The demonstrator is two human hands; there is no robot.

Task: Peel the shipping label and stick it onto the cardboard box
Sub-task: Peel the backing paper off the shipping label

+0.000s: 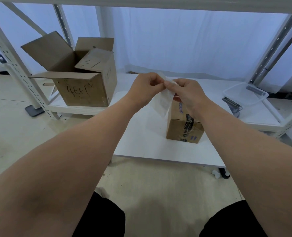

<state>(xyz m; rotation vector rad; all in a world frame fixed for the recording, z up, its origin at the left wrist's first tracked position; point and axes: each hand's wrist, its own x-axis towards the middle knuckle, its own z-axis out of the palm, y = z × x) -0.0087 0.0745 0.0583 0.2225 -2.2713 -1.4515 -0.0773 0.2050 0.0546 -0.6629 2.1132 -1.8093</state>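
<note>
A small cardboard box (183, 129), taped and printed, stands on the low white table (141, 139). Both my hands are raised above the box's far end, holding a white shipping label (162, 101) by its top edge. My left hand (146, 90) pinches the label's upper corner. My right hand (187, 93) pinches the same edge right beside it, fingertips nearly touching. The sheet hangs down curled in front of the box's left side. I cannot tell whether the backing has come apart from the label.
A larger open cardboard box (83, 77) with flaps up and handwriting on its front sits at the table's left. A clear plastic container (245, 94) lies on the right. White metal shelf posts (16, 65) flank both sides. My knees are at the bottom.
</note>
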